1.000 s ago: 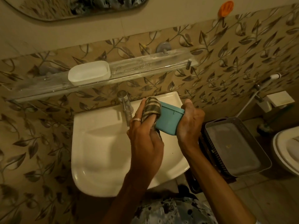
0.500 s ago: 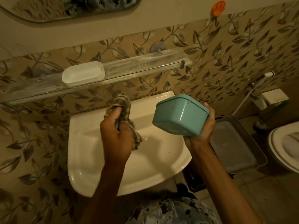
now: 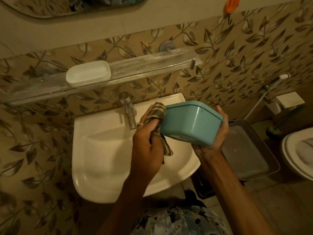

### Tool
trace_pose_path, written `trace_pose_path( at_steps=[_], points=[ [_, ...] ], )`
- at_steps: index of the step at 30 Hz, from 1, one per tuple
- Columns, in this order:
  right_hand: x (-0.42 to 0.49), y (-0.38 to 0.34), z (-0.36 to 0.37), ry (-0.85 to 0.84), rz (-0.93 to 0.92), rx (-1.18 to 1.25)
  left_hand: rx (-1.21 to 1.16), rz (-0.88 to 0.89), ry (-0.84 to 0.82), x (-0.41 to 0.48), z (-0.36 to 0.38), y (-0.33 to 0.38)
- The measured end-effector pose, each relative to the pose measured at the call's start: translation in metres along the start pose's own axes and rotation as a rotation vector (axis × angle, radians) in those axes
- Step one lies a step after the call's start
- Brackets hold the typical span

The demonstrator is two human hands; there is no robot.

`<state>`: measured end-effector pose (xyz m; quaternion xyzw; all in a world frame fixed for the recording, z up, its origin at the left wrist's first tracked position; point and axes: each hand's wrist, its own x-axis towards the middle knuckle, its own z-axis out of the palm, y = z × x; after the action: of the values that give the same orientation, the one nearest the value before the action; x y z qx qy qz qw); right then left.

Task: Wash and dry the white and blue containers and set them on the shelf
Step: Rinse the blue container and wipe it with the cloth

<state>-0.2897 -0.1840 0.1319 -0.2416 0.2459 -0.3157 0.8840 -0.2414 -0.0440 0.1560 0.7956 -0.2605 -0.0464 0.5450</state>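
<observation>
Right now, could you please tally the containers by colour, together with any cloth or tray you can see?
white container: 1
blue container: 1
striped cloth: 1
grey tray: 1
Total: 4

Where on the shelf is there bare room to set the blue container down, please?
The widest free stretch of the shelf runs from the white container right to the metal end post. A second bare strip lies left of the white container. Over the sink it is crowded: tap, cloth and blue container.
</observation>
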Motion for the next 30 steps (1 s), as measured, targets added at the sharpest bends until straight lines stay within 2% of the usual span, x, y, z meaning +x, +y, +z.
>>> trace_pose_path(
  at_steps=[2,4,7,11,13,14,16,19,21,25,30],
  points=[
    [-0.001,0.001,-0.003,0.001,-0.005,-0.012,-0.082,-0.123,-0.011,0.002,0.001,-0.003],
    [-0.001,0.004,-0.005,0.041,-0.013,-0.042,-0.079,-0.104,0.020,-0.003,0.005,0.005],
    [0.002,0.007,-0.004,0.120,-0.040,-0.085,0.054,0.151,0.105,-0.017,0.016,0.020],
    [0.008,0.008,-0.005,0.181,0.000,-0.174,0.132,0.428,0.096,-0.026,0.025,0.024],
    [0.010,0.009,-0.003,0.191,0.052,-0.235,0.203,0.498,0.066,-0.023,0.022,0.013],
    [0.011,0.010,-0.002,0.183,0.086,-0.260,0.214,0.477,0.035,-0.019,0.020,0.006],
    [0.011,0.008,-0.003,0.128,0.152,-0.334,0.111,0.303,-0.007,-0.008,0.012,-0.007],
    [0.009,0.002,-0.011,-0.074,0.276,-0.500,-0.069,0.015,0.105,0.011,-0.005,-0.024],
    [0.006,0.001,-0.018,-0.180,0.310,-0.533,-0.107,-0.061,0.160,0.022,-0.020,-0.033],
    [0.003,-0.002,-0.025,-0.249,0.234,-0.482,-0.140,0.052,0.180,0.035,-0.049,-0.035],
    [0.002,0.000,-0.021,-0.316,0.155,-0.456,-0.076,0.198,0.095,0.043,-0.055,-0.021]
  ],
)
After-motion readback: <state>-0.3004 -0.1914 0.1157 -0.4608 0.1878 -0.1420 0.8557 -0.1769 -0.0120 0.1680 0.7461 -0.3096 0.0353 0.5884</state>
